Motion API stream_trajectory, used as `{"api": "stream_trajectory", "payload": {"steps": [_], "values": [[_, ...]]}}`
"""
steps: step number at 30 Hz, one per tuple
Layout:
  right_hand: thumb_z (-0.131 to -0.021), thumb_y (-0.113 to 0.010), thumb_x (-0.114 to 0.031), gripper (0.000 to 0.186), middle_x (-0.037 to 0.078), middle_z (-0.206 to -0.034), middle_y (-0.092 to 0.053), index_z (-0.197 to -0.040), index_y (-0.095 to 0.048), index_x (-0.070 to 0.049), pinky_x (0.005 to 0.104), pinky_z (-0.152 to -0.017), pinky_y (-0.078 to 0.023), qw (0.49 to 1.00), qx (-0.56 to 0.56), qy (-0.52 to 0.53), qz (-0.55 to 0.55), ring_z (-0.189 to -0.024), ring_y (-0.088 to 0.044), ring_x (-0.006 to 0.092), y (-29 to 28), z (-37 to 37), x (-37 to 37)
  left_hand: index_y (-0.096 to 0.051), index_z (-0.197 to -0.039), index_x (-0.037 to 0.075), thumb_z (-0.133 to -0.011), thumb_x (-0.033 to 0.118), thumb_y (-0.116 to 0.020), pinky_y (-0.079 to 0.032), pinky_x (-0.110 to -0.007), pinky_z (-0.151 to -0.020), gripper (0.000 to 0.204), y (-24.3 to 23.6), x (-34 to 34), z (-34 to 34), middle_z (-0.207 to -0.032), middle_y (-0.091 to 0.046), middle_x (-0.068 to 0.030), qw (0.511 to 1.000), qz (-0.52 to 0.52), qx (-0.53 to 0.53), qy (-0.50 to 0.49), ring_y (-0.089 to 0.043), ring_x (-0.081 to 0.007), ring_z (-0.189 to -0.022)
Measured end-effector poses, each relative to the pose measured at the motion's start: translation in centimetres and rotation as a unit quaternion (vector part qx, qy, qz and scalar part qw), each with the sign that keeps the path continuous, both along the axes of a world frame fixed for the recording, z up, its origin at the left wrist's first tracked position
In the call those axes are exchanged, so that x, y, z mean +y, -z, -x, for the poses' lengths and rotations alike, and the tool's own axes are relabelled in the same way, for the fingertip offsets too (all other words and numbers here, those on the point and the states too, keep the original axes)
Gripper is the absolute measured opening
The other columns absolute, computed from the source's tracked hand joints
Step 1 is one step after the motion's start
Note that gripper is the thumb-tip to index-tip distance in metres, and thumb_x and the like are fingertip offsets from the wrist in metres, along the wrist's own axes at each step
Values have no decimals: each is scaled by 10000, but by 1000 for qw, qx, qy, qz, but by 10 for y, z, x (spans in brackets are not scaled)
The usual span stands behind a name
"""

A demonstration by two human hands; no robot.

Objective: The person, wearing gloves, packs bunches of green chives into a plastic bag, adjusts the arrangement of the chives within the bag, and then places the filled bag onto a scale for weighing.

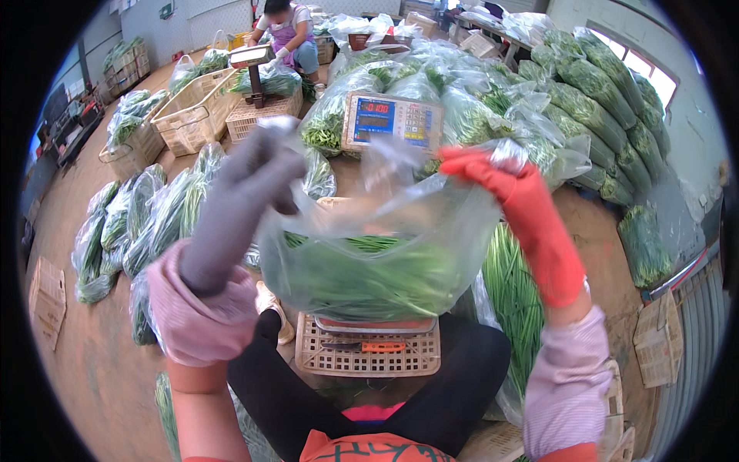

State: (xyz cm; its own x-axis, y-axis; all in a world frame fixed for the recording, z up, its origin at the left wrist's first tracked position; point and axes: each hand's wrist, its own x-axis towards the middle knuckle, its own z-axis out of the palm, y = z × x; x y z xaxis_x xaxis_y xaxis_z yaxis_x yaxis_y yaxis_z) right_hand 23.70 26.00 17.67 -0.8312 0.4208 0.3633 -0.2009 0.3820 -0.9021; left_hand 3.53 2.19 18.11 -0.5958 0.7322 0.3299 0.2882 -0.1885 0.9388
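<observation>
A clear plastic bag (385,281) full of long green leafy stalks (385,269), like chives, rests on a weighing scale in front of me. My left hand (258,173), in a grey glove and smeared by motion, is raised with its fingers closed on the bag's left side. In a red glove, my right hand (500,181) grips the bag's upper right edge, with crumpled plastic showing above the fingers. The bag's mouth stretches between both hands. Beneath it are the scale's base (377,325) and an upturned plastic crate (368,368), where an orange-handled knife (382,347) lies.
The scale's display panel (392,122) stands just beyond the bag. Loose green stalks (512,308) lie beside my right leg. Bagged greens (165,212) cover the floor at left; large stuffed bags (600,100) are stacked at right. A person (289,35) works near another scale and crates (192,112).
</observation>
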Motion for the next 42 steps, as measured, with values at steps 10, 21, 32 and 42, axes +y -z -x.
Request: {"api": "stream_trajectory", "payload": {"steps": [10,21,32,42], "values": [[-845,-537,-68,414,182,-1214,-570,-1254,-536,-6,304,-732,-498,870,-167,-252,389,-871,-625,201,36,29,-74,-467,-1249,15,-937,261,-526,-498,-352,-706,402,78,3,-85,-1013,-592,-140,949,5,267,168,-626,-227,-845],[-892,-550,-162,660,251,-1253,-511,-1438,-229,21,491,-1059,-363,758,28,-329,562,-1233,-453,405,75,54,-88,-637,-920,42,-791,95,-652,-465,-269,-669,141,154,41,-54,-819,-634,-62,903,82,-139,398,-584,-122,-776],[-767,-630,-75,457,-8,-687,-547,-1216,-554,-26,208,-574,-479,949,-240,99,177,-600,-580,106,187,-34,31,-637,-1006,22,-842,60,-545,-479,-252,-602,192,208,46,25,-852,-616,-92,955,46,-284,70,-554,-131,-624],[-959,-510,-255,334,57,-751,-623,-1218,-559,-50,255,-570,-477,888,170,-87,418,-570,-543,116,131,13,-94,-437,-1256,109,-871,304,-527,-403,-456,-939,441,162,65,22,-1196,-506,-211,730,-292,-579,217,-535,-333,-1024]]}}
